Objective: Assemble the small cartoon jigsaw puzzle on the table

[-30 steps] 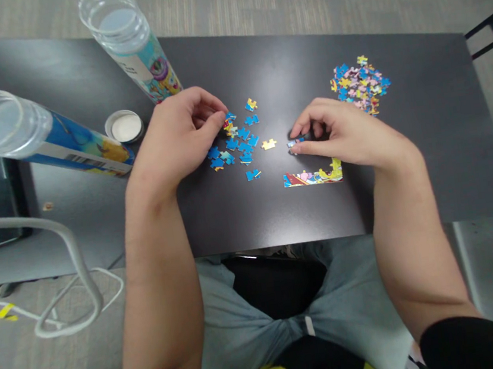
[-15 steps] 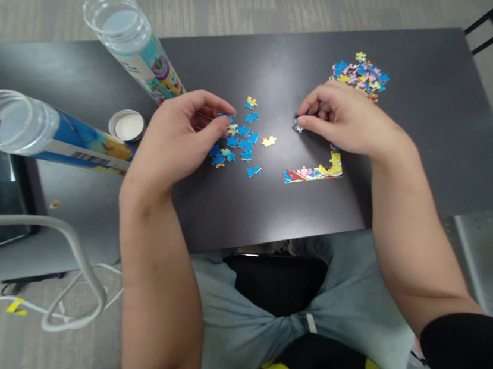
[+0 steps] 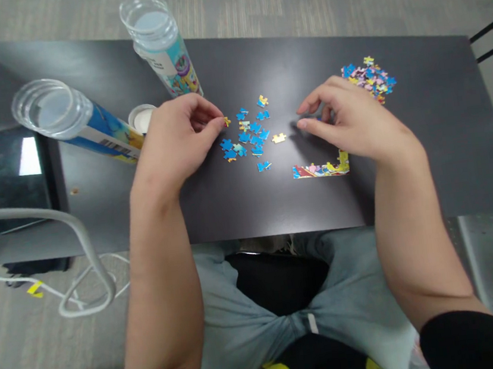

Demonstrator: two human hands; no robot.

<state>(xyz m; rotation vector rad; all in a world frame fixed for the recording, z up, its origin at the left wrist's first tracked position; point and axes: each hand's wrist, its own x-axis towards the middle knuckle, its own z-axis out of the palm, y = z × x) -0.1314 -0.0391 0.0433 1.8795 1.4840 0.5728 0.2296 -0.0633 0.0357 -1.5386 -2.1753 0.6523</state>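
Note:
My left hand is closed, thumb and forefinger pinching a small yellow puzzle piece at the left side of a loose scatter of mostly blue puzzle pieces. My right hand hovers over the table with thumb and forefinger apart. A speck of blue shows behind its thumb; whether the curled fingers hold it is unclear. Below the right hand lies an L-shaped joined puzzle strip, its upper end close to the wrist. A pale yellow piece rests between the scatter and my right hand.
A heap of mixed pieces lies beyond my right hand. Two clear-topped tubes, one blue and one teal, stand at left near a round white lid. Farther left are a dark tablet and a white curved tube.
The view has shifted slightly left. My left hand has left a blue piece in the scatter and now pinches a yellow one. My right thumb and forefinger have parted from the piece they pinched.

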